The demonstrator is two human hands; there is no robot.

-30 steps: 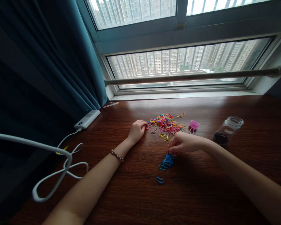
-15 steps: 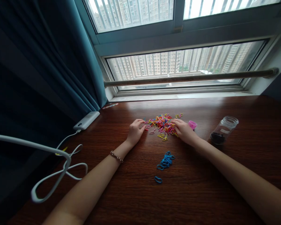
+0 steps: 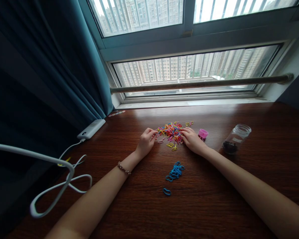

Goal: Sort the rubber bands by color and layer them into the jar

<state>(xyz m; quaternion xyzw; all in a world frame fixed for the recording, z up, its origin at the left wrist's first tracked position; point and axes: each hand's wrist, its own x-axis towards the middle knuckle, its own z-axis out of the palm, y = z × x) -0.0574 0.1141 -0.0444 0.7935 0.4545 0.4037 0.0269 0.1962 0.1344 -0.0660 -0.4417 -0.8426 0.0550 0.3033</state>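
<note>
A pile of small multicoloured bands [image 3: 173, 130] lies on the brown wooden table [image 3: 201, 199]. My left hand [image 3: 147, 141] is at the pile's left edge, thumb and fingertips closed together; whatever they pinch is too small to name. At the right side my right hand [image 3: 192, 139] touches the pile with its fingers slightly spread. Nearer to me lie a small heap of blue bands [image 3: 175, 171] and one separate blue band [image 3: 166, 191]. Just beyond my right hand sits a small pink cup [image 3: 203, 133].
To the right, a clear jar [image 3: 236, 138] with dark contents rests tilted. A white power bank [image 3: 91, 129] with a looped white cable [image 3: 72, 169] lies at the left beside the blue curtain [image 3: 89, 66]. A window with a metal rail [image 3: 199, 84] is behind the table.
My left hand has moved slightly right, and its thumb and fingers have closed together. My right hand has shifted slightly left, showing more of the pink cup.
</note>
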